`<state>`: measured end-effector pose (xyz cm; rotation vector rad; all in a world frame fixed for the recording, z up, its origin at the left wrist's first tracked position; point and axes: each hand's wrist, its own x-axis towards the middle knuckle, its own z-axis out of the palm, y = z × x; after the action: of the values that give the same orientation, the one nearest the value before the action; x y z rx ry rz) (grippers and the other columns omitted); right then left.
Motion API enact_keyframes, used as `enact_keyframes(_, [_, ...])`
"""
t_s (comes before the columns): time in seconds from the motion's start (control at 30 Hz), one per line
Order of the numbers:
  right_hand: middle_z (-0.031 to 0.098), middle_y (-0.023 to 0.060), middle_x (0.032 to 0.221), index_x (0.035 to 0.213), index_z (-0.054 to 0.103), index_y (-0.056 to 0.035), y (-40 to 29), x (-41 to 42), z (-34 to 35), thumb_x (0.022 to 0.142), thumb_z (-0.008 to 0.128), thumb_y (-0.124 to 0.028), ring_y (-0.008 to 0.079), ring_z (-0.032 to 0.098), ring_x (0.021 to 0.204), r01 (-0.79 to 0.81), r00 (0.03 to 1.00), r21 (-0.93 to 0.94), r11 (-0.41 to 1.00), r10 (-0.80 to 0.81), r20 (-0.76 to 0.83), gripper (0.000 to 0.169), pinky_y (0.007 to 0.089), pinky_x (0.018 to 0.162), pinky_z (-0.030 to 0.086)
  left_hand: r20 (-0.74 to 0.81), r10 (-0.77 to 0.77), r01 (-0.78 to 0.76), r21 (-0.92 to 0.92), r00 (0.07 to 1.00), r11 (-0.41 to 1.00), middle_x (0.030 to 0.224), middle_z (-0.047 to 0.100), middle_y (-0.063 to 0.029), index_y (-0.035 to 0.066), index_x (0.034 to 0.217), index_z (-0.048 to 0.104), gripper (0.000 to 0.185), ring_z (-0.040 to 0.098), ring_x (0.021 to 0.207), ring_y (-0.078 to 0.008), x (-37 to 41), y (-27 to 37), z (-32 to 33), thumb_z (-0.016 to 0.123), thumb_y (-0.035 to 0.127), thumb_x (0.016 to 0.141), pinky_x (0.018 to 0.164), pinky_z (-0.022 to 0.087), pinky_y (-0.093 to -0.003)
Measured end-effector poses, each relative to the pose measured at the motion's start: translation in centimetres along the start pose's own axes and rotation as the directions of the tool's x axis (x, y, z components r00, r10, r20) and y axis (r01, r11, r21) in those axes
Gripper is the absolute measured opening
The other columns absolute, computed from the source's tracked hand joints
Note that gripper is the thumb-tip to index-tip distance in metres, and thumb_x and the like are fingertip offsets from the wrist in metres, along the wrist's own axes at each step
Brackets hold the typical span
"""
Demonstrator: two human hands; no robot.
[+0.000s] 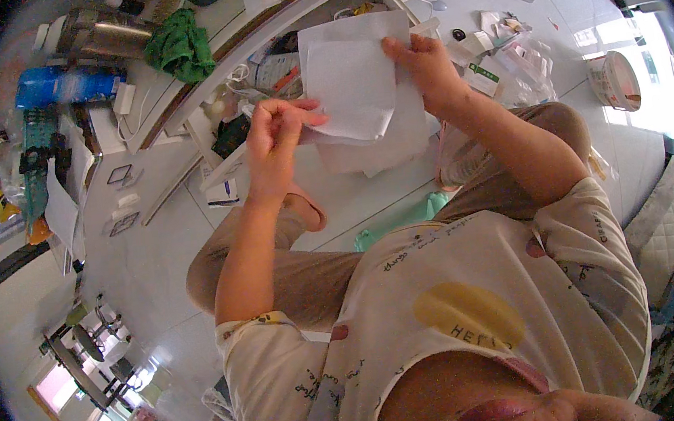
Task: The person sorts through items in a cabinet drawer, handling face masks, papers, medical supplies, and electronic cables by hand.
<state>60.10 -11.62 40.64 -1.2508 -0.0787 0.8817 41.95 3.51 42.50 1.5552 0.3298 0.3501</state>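
Observation:
Several white paper sheets (352, 81) are held up before me, over an open drawer. My left hand (281, 132) pinches the lower left edge of a smaller sheet, with the fingers pointing right across it. My right hand (424, 68) grips the right edge of the larger sheet (412, 136) behind, thumb on the front. The smaller sheet's lower right corner curls. Past the papers, the drawer (216, 155) shows a red-labelled item (286, 79), a white cable (237, 74) and a dark pouch (231, 136). The papers hide part of its contents.
On the floor lie small boxes and plastic packaging (521, 65), with a white bucket (613, 81) farther right. A green plastic bag (402, 221) lies between my legs. A green cloth (180, 46) and a blue package (69, 84) rest on the desk. A small box (222, 193) sits below the drawer.

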Motion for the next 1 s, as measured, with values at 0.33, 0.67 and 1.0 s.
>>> enact_keyframes(0.33, [0.062, 0.0064, 0.084, 0.093, 0.058, 0.001, 1.1, 0.8, -0.2, 0.085, 0.056, -0.022, 0.0141, 0.056, 0.073, 0.183, 0.982, -0.159, 0.97, -0.189, -0.025, 0.024, 0.0291, 0.064, 0.046, -0.13, -0.031, 0.093, 0.506, 0.991, 0.857, 0.086, 0.056, -0.0073, 0.004, 0.106, 0.045, 0.058, 0.054, 0.076, -0.015, 0.9, -1.8, 1.2, 0.077, 0.018, 0.059, 0.065, 0.046, -0.0286])
enact_keyframes(0.67, [0.063, 0.0071, 0.087, 0.097, 0.057, 0.0022, 0.2, -1.3, 1.0, 0.086, 0.054, -0.018, 0.0134, 0.056, 0.075, 0.112, 0.994, -0.231, 0.966, -0.113, 0.011, 0.023, 0.028, 0.065, 0.047, -0.182, -0.188, 0.255, 0.495, 0.965, 0.831, 0.075, 0.058, -0.0091, 0.002, 0.084, 0.05, 0.037, 0.056, 0.066, -0.0182, 1.1, -1.5, 2.1, 0.074, 0.02, 0.062, 0.059, 0.047, -0.0298])
enact_keyframes(1.0, [0.062, 0.006, 0.086, 0.092, 0.058, 0.0022, -0.2, -1.8, 1.2, 0.087, 0.053, -0.022, 0.0117, 0.054, 0.075, 0.126, 0.992, -0.316, 0.94, -0.114, 0.057, 0.025, 0.0273, 0.066, 0.045, -0.177, -0.175, 0.242, 0.503, 0.969, 0.83, 0.08, 0.063, -0.0095, 0.003, 0.093, 0.056, 0.029, 0.059, 0.072, -0.0174, 0.9, -1.1, 2.2, 0.069, 0.014, 0.07, 0.064, 0.046, -0.0308])
